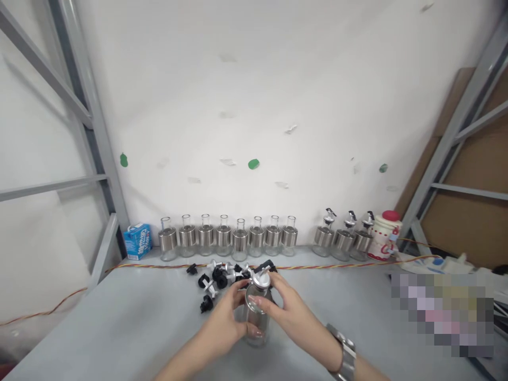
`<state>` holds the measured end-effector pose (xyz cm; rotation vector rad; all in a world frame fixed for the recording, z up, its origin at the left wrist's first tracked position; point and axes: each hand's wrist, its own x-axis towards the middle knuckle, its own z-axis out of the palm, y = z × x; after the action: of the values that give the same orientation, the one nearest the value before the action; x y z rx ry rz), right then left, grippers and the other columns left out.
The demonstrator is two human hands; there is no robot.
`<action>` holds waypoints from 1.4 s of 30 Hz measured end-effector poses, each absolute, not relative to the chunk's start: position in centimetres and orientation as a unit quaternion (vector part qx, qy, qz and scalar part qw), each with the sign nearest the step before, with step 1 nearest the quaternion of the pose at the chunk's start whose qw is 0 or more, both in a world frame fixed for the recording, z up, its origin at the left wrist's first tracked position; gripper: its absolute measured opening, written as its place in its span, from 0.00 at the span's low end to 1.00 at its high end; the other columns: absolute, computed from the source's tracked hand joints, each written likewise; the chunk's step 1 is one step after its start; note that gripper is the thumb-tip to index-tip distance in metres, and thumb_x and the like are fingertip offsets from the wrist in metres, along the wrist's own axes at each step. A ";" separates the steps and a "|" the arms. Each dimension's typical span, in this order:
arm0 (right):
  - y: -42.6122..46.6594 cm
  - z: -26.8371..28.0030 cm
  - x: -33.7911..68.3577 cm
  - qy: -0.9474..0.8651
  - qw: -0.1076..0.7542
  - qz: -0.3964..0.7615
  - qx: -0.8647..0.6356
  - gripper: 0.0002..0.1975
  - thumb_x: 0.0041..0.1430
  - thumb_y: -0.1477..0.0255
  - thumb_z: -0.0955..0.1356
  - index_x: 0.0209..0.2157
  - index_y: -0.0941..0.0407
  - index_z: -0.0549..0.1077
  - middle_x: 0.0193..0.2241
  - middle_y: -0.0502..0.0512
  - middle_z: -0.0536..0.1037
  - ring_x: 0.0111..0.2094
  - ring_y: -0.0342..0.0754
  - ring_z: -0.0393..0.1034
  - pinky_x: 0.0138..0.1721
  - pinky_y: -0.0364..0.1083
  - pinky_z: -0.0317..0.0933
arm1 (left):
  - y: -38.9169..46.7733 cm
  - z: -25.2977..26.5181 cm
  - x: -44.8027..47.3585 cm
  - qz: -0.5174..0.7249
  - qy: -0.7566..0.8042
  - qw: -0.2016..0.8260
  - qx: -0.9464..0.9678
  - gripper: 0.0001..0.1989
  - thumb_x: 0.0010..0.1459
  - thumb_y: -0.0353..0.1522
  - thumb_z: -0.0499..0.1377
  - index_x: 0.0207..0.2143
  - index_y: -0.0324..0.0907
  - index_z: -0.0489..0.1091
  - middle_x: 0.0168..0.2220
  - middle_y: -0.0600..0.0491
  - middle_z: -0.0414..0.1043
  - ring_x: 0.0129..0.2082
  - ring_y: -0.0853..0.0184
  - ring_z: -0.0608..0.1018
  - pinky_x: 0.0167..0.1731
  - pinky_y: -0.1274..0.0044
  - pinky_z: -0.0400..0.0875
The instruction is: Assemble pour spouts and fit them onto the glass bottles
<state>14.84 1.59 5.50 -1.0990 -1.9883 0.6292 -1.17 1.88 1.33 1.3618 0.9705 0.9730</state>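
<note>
A glass bottle with a metal sleeve (pixel 257 320) stands roughly upright between my hands at the front of the grey table. A silvery pour spout (pixel 262 278) with a dark lever sits at its mouth. My left hand (pixel 226 320) is wrapped round the bottle's body from the left, thumb low on the near side. From the right, my right hand (pixel 289 307) grips the bottle's shoulder just under the spout, its far fingers partly hidden. Just behind and left of the hands lies a pile of loose black and silver pour spouts (pixel 221 280).
Along the white wall stands a row of several open bottles (pixel 206 236). Further right are three bottles with spouts (pixel 344 241) and a cream and red jar (pixel 384 238). A blue carton (pixel 137 241) is at the left. Red and yellow wires (pixel 317 266) cross the table behind the pile.
</note>
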 end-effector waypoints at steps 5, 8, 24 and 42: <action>1.5 3.8 13.8 -0.727 0.434 0.261 -0.464 0.25 0.51 0.65 0.65 0.51 0.53 0.56 0.49 0.58 0.63 0.50 0.53 0.56 0.48 0.52 0.55 | 1.0 1.2 -0.6 0.416 0.515 0.382 0.645 0.42 0.33 0.29 0.65 0.53 0.41 0.53 0.50 0.44 0.61 0.51 0.53 0.61 0.51 0.63 0.52; 1.6 3.6 13.7 -0.697 0.469 0.244 -0.485 0.25 0.50 0.65 0.65 0.50 0.54 0.57 0.48 0.59 0.64 0.49 0.55 0.57 0.48 0.54 0.54 | 0.2 1.5 -0.5 0.411 0.520 0.274 0.697 0.37 0.41 0.36 0.61 0.54 0.41 0.52 0.53 0.44 0.58 0.55 0.52 0.56 0.54 0.59 0.37; 3.0 3.6 13.2 -0.693 0.422 0.490 -0.318 0.25 0.50 0.68 0.67 0.50 0.54 0.59 0.51 0.57 0.62 0.51 0.50 0.57 0.50 0.51 0.54 | 1.9 7.1 -0.4 0.482 0.368 0.559 0.566 0.17 0.53 0.39 0.53 0.44 0.44 0.65 0.46 0.52 0.68 0.46 0.62 0.68 0.45 0.73 0.63; 3.4 2.9 12.5 -0.878 0.304 -0.182 -0.323 0.32 0.51 0.56 0.62 0.46 0.70 0.62 0.35 0.70 0.72 0.41 0.59 0.63 0.47 0.60 0.49 | 3.3 8.6 -1.6 0.436 0.348 0.640 0.529 0.16 0.50 0.34 0.55 0.43 0.40 0.67 0.36 0.48 0.72 0.43 0.61 0.70 0.46 0.71 0.59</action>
<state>12.50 3.36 2.90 -0.8547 -2.3247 -0.4812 -1.59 3.26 8.56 1.2062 0.7947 0.9947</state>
